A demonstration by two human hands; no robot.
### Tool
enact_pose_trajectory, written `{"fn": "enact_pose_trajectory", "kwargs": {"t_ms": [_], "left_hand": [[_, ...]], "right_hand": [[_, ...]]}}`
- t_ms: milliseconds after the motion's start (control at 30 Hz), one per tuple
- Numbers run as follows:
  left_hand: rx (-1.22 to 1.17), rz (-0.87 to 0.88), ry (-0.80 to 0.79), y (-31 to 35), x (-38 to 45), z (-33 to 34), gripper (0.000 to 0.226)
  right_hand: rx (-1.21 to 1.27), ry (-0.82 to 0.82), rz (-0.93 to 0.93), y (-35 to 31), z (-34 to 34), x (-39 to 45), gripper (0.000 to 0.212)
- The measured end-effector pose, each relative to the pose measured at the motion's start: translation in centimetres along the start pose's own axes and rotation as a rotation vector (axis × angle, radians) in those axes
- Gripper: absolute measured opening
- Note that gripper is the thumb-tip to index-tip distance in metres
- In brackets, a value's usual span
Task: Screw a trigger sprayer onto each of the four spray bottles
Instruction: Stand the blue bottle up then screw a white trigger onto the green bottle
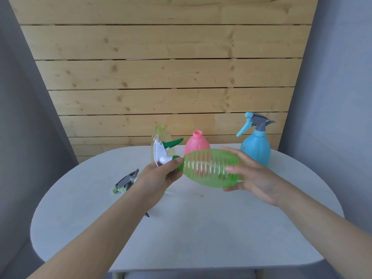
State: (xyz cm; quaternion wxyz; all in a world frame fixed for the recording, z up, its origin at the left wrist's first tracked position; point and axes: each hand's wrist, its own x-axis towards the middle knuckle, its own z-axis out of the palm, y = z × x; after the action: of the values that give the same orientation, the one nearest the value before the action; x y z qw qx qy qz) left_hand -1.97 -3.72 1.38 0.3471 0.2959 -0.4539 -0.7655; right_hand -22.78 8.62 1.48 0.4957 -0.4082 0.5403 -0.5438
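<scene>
1. While you hold the green ribbed bottle (210, 168) on its side above the middle of the white desk (181, 228), your left hand (161, 174) has its grip closed around the neck end, where the white-and-green trigger sprayer (163, 153) meets the bottle.
2. Your right hand (253, 176) cups the bottle's base end at centre right of the frame, grip closed on the body with the fingers wrapped over the top and the thumb underneath.
3. That sprayer's green trigger lever points up and to the right, and its white head stands just above your left fingers. You cannot tell from this view how far the collar is threaded on.
4. Behind your hands, at the far edge of the desk, the clear yellowish bottle (161, 137) stands upright with an open neck, partly hidden by the sprayer you hold.
5. Just right of it, the pink bottle (196, 143) stands upright, also with an open neck, its lower part hidden behind the green bottle.
6. At the right of the frame, the blue bottle (256, 150) stands upright with a blue-and-grey sprayer (255, 122) on its neck.
7. At the left of the desk, a grey-and-pale-green sprayer (125, 182) lies loose on its side, just beside your left forearm.
</scene>
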Motion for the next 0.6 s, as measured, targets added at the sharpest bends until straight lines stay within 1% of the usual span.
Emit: {"fn": "enact_pose_trajectory", "kwargs": {"t_ms": [33,67,133,167,200,267,300,367,400,433,500,533,600], "left_hand": [[0.004,-0.002,-0.037,0.03,-0.06,-0.04,0.004],[0.011,-0.001,-0.08,-0.01,-0.15,-0.09,0.007],[0.045,0.01,-0.141,-0.17,-0.3,-0.06,0.013],[0.064,0.016,-0.146,-0.25,-0.36,0.01,0.012],[0.079,0.022,-0.134,-0.32,-0.4,0.01,0.009],[0.093,0.024,-0.08,-0.47,-0.36,0.0,0.001],[0.091,0.019,-0.05,-0.54,-0.28,-0.05,0.001],[0.069,0.008,-0.01,-0.56,-0.11,-0.18,0.002],[0.057,0.006,-0.01,-0.51,-0.07,-0.24,0.003],[0.045,0.004,-0.026,-0.4,-0.07,-0.26,0.004],[0.029,0.002,-0.096,-0.18,-0.17,-0.29,0.008],[0.034,0.004,-0.136,-0.15,-0.29,-0.33,0.014],[0.077,0.009,-0.168,-0.25,-0.47,-0.26,0.026]], "right_hand": [[-0.041,0.023,0.02,-0.13,0.05,-0.07,0.046],[-0.081,0.055,0.073,-0.18,0.06,-0.12,0.047],[-0.151,0.078,0.222,-0.08,-0.12,-0.12,0.065],[-0.161,0.052,0.274,0.04,-0.2,-0.13,0.074],[-0.152,0.008,0.292,0.21,-0.23,-0.11,0.077],[-0.075,-0.071,0.247,0.4,-0.19,-0.2,0.069],[-0.039,-0.076,0.199,0.38,-0.04,-0.3,0.067],[-0.036,-0.059,0.098,0.41,0.11,-0.32,0.075],[-0.056,-0.052,0.07,0.41,0.2,-0.32,0.073],[-0.078,-0.039,0.069,0.3,0.34,-0.33,0.067],[-0.112,-0.006,0.137,0.17,0.42,-0.38,0.06],[-0.14,0.005,0.197,0.13,0.36,-0.39,0.063],[-0.185,-0.01,0.315,0.27,0.09,-0.4,0.077]]}}
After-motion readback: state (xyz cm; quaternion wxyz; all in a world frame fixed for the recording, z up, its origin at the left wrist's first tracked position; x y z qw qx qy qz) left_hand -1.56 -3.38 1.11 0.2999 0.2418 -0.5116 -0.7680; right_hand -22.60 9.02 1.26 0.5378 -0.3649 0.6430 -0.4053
